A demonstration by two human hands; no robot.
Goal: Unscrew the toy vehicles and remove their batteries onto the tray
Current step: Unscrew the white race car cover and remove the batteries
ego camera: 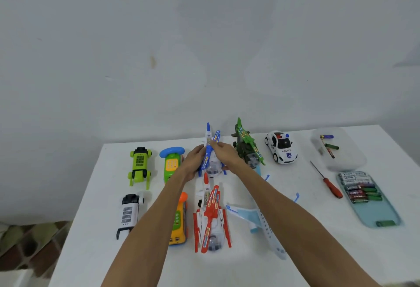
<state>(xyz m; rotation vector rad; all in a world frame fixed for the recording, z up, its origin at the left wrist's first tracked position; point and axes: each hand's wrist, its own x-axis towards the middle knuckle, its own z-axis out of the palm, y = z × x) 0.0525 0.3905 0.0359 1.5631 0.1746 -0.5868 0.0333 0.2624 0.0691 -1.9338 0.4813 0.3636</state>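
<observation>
A blue and white toy helicopter stands in the back row of toys on the white table. My left hand holds its left side. My right hand grips its rotor and body from the right. A light blue tray at the right edge carries several batteries. A red-handled screwdriver lies left of the tray. A clear tub behind it holds a few loose batteries.
The back row also has a green robot dog, a green toy phone, a green helicopter and a police car. In front lie a white robot dog, an orange phone, a red helicopter and a white airplane.
</observation>
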